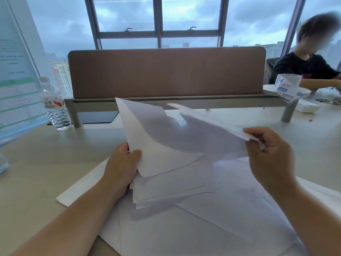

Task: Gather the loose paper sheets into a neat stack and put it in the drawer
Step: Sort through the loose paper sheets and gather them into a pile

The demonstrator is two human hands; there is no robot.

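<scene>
Several loose white paper sheets (pixel 203 228) lie fanned and overlapping on the pale desk in front of me. My left hand (pixel 121 167) grips the left edge of a small bundle of sheets (pixel 156 145), lifted and tilted up off the pile. My right hand (pixel 267 156) pinches the right corner of a raised sheet (pixel 212 124), which blurs toward the far side. One sheet (pixel 83 185) sticks out to the left under my left wrist. No drawer is in view.
A brown divider panel (pixel 166 72) on a grey shelf stands across the desk's far side. A water bottle (pixel 55 104) stands at the back left beside a standing printed board (pixel 16 80). Another person (pixel 304 67) sits at the far right with a paper cup (pixel 287 87).
</scene>
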